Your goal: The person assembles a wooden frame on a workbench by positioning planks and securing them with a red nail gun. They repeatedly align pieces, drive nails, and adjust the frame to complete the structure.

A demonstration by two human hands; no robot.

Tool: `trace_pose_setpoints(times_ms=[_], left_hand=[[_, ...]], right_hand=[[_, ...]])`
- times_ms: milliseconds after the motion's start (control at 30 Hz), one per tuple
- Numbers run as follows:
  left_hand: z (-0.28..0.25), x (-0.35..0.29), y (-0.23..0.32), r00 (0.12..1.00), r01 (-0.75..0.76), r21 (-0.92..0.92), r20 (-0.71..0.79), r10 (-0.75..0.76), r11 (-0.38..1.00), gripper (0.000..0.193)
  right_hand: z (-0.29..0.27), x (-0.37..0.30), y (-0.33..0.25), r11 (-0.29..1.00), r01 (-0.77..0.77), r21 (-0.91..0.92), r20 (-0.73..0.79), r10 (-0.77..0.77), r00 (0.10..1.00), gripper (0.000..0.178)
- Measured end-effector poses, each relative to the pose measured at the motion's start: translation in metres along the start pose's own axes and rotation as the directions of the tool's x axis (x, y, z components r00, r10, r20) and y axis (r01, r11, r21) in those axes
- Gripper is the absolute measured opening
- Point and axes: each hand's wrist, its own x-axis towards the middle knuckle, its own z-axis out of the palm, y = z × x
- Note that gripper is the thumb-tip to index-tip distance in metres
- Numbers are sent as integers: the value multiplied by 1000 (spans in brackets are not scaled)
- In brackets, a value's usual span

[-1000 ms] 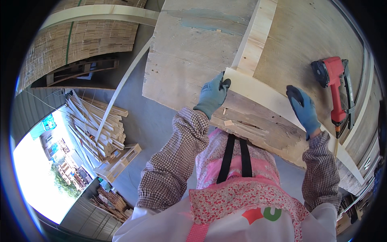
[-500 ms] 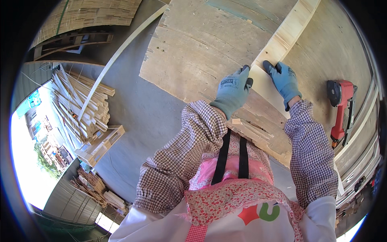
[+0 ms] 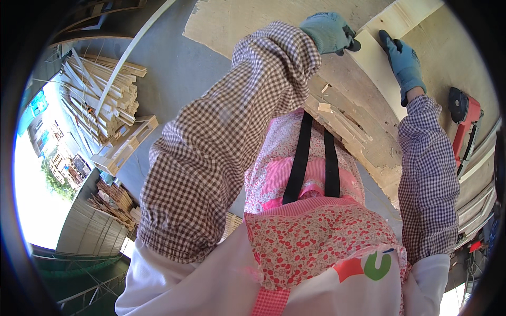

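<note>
A pale wooden plank (image 3: 380,63) lies slanted across a large plywood sheet (image 3: 247,21). My left hand (image 3: 328,32), in a blue-grey glove, grips the plank's near edge with the fingers curled over it. My right hand (image 3: 402,59), gloved the same, rests flat on the plank's top face just to the right, fingers stretched along it. Both checked sleeves reach up to the plank. Splintered, broken layers (image 3: 342,118) show along the plywood's lower edge, below my hands.
A red power nailer (image 3: 464,124) lies on the board at the right. A heap of thin wooden slats (image 3: 103,100) and a small pallet frame (image 3: 124,145) stand on the grey floor at the left. A long curved strip (image 3: 134,47) leans above them.
My hands have come closer together on the plank and shifted up in view as my head tipped down. The right hand moved left, away from the nailer.
</note>
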Motion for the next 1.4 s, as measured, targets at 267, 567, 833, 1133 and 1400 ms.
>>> trace_pose_setpoints(times_ms=[267,567,833,1133,1400], left_hand=[[-25,-2,18,973,-117,-33,197,121,993,30],[-23,8,15,939,-302,198,232,255,933,30],[-9,26,-6,808,-580,555,306,503,596,30],[-8,-9,21,994,108,31,-27,-107,994,43],[-9,-29,20,989,91,-84,-109,-100,992,25]], right_hand=[[34,-60,-26,910,244,-336,-296,-348,890,83],[28,-48,-27,934,227,-276,-189,-285,940,80],[25,-49,-29,931,241,-274,-199,-300,933,78],[25,-53,-26,906,239,-350,-227,-330,916,78],[-78,-92,136,970,-156,-184,-676,-10,737,79]])
